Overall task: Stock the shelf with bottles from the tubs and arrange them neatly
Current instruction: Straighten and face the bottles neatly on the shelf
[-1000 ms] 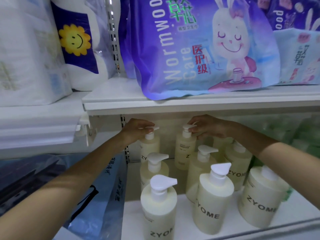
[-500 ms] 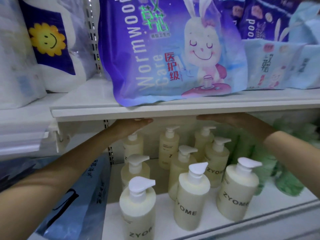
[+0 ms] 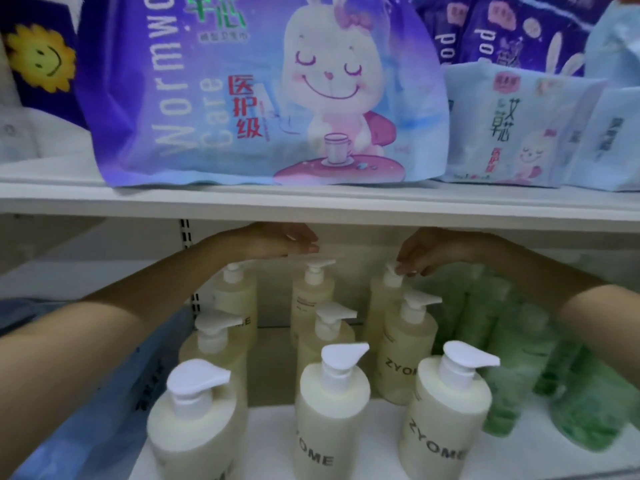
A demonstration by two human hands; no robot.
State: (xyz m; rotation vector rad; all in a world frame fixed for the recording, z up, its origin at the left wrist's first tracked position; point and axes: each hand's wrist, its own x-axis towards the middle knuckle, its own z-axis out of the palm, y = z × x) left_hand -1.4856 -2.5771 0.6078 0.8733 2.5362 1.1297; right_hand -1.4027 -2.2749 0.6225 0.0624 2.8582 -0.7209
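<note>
On the lower shelf (image 3: 273, 431) our nine cream bottles (image 3: 329, 410) stand in three rows of three, long axes upright, spouts pointing right. We judge them weighty if full, stiff and smooth-sided, best taken round the body or neck, since a pump head may swivel. Our left hand (image 3: 277, 242) hovers flat and empty above the back row. Our right hand (image 3: 429, 249) droops its fingertips onto the back-right pump (image 3: 393, 275); whether they pinch it we cannot tell.

Left grip (image 3: 277, 242) flat and extended, right grip (image 3: 427, 251) drooping downward.
</note>
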